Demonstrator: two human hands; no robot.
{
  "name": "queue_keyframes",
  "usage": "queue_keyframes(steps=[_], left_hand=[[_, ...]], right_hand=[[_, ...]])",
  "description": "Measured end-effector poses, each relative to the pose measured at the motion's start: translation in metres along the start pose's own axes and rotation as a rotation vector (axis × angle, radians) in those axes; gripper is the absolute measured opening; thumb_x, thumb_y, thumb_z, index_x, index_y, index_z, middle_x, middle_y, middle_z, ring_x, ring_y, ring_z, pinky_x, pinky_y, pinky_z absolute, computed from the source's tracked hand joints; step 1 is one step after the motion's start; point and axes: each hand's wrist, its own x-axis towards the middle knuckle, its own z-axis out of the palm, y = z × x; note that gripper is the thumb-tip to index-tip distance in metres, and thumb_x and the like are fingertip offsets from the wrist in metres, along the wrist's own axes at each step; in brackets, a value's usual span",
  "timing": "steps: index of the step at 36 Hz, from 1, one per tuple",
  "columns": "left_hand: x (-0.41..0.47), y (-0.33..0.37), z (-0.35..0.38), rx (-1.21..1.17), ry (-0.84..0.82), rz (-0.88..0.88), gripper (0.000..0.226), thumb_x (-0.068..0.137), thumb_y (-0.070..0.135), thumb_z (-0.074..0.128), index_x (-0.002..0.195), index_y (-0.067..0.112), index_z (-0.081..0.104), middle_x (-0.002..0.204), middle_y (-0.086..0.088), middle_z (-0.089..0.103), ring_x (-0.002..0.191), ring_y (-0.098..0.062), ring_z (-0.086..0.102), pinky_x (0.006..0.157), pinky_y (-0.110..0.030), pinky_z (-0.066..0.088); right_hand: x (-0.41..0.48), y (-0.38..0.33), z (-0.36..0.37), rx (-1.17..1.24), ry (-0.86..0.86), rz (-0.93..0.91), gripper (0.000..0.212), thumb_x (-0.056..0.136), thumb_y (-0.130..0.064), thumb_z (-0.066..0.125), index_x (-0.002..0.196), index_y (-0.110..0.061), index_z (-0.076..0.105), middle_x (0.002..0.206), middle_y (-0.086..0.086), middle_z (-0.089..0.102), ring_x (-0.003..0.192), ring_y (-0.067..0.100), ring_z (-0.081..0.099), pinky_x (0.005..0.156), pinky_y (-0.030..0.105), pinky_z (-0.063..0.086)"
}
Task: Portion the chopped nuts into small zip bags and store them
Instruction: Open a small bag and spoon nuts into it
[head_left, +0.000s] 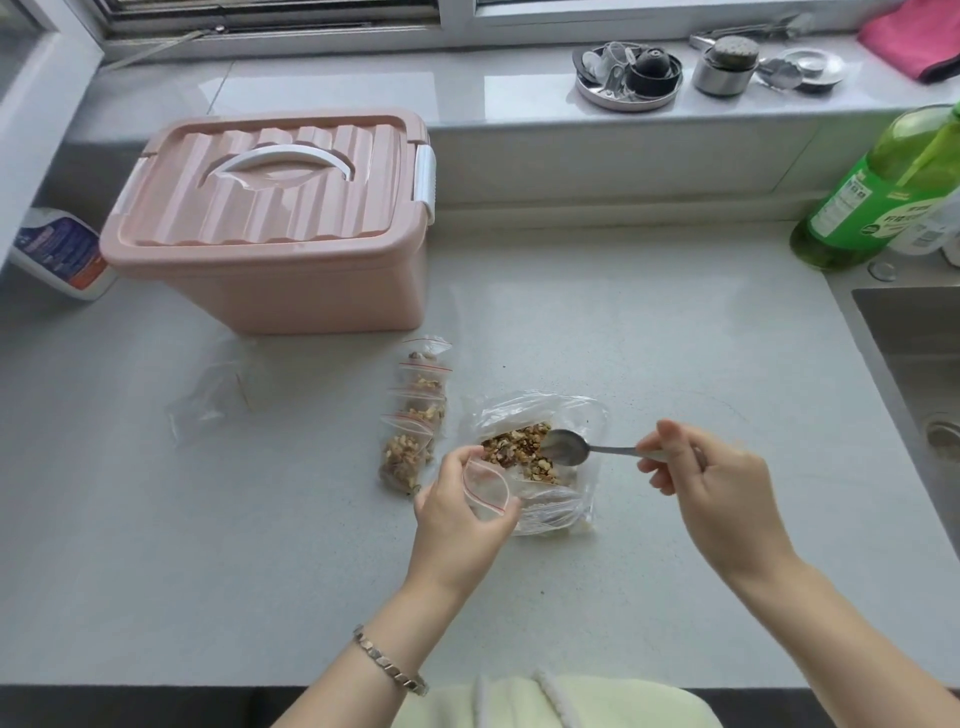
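A large clear plastic bag (582, 415) lies open on the counter with chopped nuts (519, 449) inside. My left hand (457, 514) grips a small empty zip bag (485, 488) with a red seal line, held open beside the nuts. My right hand (711, 483) pinches the handle of a metal spoon (569, 447); its bowl lies over the nuts. Several filled small zip bags (413, 415) lie in a row just left of the large bag. A pink lidded storage box (270, 223) stands closed at the back left.
Empty clear bags (213, 395) lie left of the filled ones. A white spray bottle (62, 249) lies beside the box. A green bottle (878, 192) stands at the back right, next to a steel sink (914, 353). Metal utensils (628, 73) sit on the window sill.
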Motion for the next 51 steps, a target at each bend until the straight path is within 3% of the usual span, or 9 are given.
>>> queue_keyframes(steps=[5,9,15,21,27,30,38,46,51], left_hand=[[0.002,-0.003,0.0,0.001,0.012,0.01,0.042,0.073,0.03,0.072,0.097,0.049,0.043,0.101,0.016,0.062,0.108,-0.019,0.052,0.098,-0.042,0.041],[0.002,-0.003,0.0,-0.013,0.012,0.01,0.039,0.073,0.028,0.072,0.095,0.045,0.046,0.1,0.021,0.059,0.109,-0.02,0.051,0.096,-0.041,0.043],[0.002,-0.003,-0.001,-0.006,-0.017,0.011,0.039,0.074,0.026,0.072,0.099,0.043,0.047,0.1,0.022,0.057,0.113,-0.019,0.049,0.099,-0.037,0.041],[0.0,-0.008,-0.001,0.005,-0.049,0.007,0.036,0.074,0.027,0.073,0.093,0.043,0.046,0.092,0.019,0.059,0.104,-0.016,0.052,0.097,-0.042,0.041],[-0.001,-0.007,-0.001,-0.002,-0.058,0.008,0.034,0.075,0.025,0.072,0.093,0.037,0.045,0.089,0.018,0.058,0.098,-0.007,0.053,0.098,-0.042,0.039],[-0.001,-0.006,-0.002,-0.016,-0.056,-0.001,0.033,0.076,0.024,0.071,0.096,0.032,0.046,0.088,0.017,0.058,0.095,0.002,0.052,0.1,-0.042,0.037],[0.0,-0.011,-0.003,0.006,-0.086,-0.046,0.036,0.074,0.033,0.071,0.093,0.04,0.042,0.096,0.018,0.056,0.106,-0.018,0.049,0.095,-0.038,0.041],[0.0,-0.013,-0.005,0.024,-0.1,-0.055,0.037,0.074,0.033,0.072,0.094,0.039,0.041,0.102,0.016,0.054,0.108,-0.014,0.048,0.098,-0.039,0.04],[-0.001,-0.014,-0.006,0.008,-0.104,-0.068,0.038,0.073,0.034,0.073,0.094,0.04,0.041,0.103,0.015,0.055,0.109,-0.016,0.048,0.094,-0.036,0.042]], right_hand=[[-0.003,0.023,0.027,-0.087,-0.003,0.007,0.052,0.087,-0.057,0.032,0.076,-0.018,0.065,0.063,-0.011,0.062,0.064,0.008,0.06,0.059,0.028,0.049],[-0.003,0.03,0.035,-0.198,0.003,-0.142,0.07,0.092,-0.06,0.021,0.079,-0.009,0.067,0.065,-0.002,0.062,0.057,0.017,0.06,0.052,0.035,0.049],[-0.009,0.043,0.033,-0.232,-0.026,-0.192,0.067,0.094,-0.057,0.024,0.078,-0.007,0.066,0.065,0.004,0.062,0.056,0.023,0.06,0.049,0.042,0.05],[-0.015,0.052,0.025,-0.315,0.006,-0.273,0.065,0.096,-0.052,0.026,0.077,-0.005,0.066,0.061,0.004,0.058,0.053,0.024,0.056,0.051,0.031,0.04],[-0.02,0.053,0.027,-0.136,-0.015,-0.039,0.056,0.09,-0.061,0.028,0.079,-0.019,0.065,0.068,-0.009,0.061,0.063,0.009,0.061,0.059,0.021,0.047],[-0.021,0.046,0.029,0.044,-0.005,0.168,0.037,0.088,-0.05,0.038,0.073,-0.026,0.062,0.068,-0.001,0.065,0.065,0.007,0.061,0.059,0.014,0.049],[-0.011,0.041,0.031,0.184,-0.092,0.348,0.037,0.096,-0.028,0.042,0.075,-0.008,0.065,0.067,0.011,0.066,0.053,0.006,0.059,0.053,0.015,0.049],[-0.011,0.037,0.042,0.27,-0.189,0.473,0.038,0.096,-0.025,0.04,0.076,-0.005,0.064,0.063,0.012,0.064,0.052,0.014,0.06,0.051,0.02,0.051],[-0.01,0.039,0.045,0.43,-0.183,0.681,0.039,0.098,-0.028,0.038,0.082,-0.001,0.062,0.063,0.012,0.064,0.047,0.01,0.06,0.049,0.018,0.052]])
